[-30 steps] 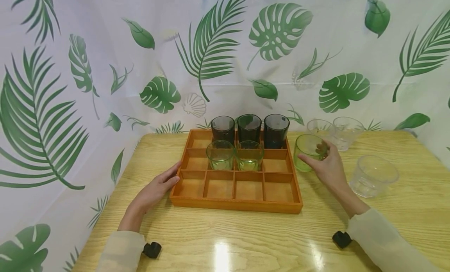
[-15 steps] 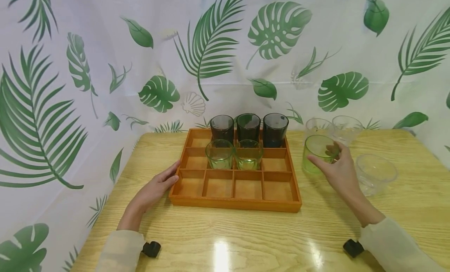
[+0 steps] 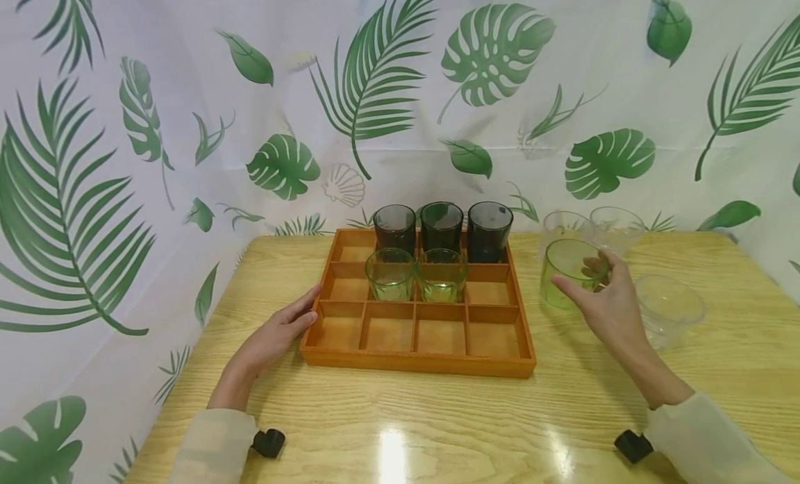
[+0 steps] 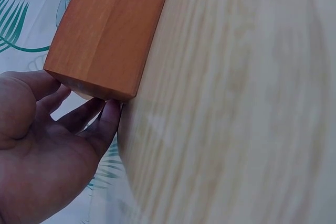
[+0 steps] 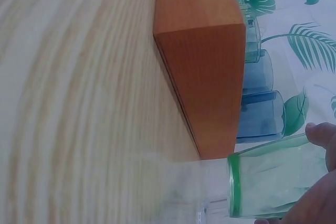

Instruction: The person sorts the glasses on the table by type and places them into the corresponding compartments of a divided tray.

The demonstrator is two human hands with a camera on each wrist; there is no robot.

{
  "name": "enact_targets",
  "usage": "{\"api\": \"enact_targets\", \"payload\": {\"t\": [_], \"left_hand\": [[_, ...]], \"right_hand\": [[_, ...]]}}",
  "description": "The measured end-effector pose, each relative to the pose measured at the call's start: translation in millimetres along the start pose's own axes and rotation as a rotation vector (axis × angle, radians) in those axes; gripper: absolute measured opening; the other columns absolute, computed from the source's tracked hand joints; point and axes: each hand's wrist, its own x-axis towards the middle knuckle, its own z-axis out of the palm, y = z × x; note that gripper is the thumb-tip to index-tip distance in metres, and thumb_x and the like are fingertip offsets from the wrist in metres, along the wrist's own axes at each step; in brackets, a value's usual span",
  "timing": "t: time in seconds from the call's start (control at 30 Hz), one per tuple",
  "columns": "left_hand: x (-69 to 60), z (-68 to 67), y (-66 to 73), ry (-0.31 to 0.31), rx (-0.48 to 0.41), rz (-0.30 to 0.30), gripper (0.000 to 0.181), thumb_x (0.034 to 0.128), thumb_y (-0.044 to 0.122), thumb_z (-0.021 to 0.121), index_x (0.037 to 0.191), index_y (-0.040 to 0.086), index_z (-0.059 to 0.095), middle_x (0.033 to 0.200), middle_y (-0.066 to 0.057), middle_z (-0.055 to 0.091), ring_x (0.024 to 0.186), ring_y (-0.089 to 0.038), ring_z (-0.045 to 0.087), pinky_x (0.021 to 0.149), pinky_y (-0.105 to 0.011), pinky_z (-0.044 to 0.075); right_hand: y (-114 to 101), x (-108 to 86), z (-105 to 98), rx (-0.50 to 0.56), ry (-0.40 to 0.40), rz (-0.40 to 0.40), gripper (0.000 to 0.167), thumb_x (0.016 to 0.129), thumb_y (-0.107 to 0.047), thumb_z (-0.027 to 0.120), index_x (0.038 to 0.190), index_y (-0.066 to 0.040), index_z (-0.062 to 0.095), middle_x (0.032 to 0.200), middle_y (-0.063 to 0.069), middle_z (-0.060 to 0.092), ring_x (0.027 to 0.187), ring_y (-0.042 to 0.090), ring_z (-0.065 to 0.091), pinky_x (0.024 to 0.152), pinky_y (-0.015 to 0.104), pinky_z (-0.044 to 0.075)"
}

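A wooden compartment tray (image 3: 419, 363) holds three dark glasses (image 3: 489, 237) in its back row and two pale green glasses (image 3: 390, 284) in the middle row. My left hand (image 3: 265, 345) rests its fingers on the tray's left side; in the left wrist view, the hand (image 4: 52, 158) has its fingertips against the tray end (image 4: 105, 30). To the right of the tray, my right hand (image 3: 615, 310) grips a green glass (image 3: 559, 286) between thumb and fingers. The right wrist view has that glass (image 5: 278, 179) in the hand (image 5: 315, 198), near the tray (image 5: 205, 77).
Two clear glasses (image 3: 615, 227) stand behind the right hand, and another clear glass (image 3: 671, 310) is to its right, partly hidden by it. A leaf-patterned cloth (image 3: 387, 67) hangs behind the wooden table (image 3: 350, 421).
My right hand has moved right with the green glass, away from the tray's edge, with only a slight shift in the last half second. My left hand stays on the tray.
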Motion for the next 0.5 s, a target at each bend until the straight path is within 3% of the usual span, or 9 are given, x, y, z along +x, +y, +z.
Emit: {"api": "enact_targets", "payload": {"t": [0.5], "left_hand": [[-0.3,-0.6,0.7,0.0,0.017,0.006,0.061,0.1137,0.028,0.043,0.168,0.018,0.016,0.173,-0.008,0.009,0.158,-0.033,0.003,0.124,-0.058,0.007]], "right_hand": [[-16,6.5,9,0.002,0.003,-0.044,0.093,0.096,-0.037,0.075,0.163,-0.001,0.02,0.15,0.027,0.043,0.133,0.041,0.043,0.102,0.04,0.038]]}}
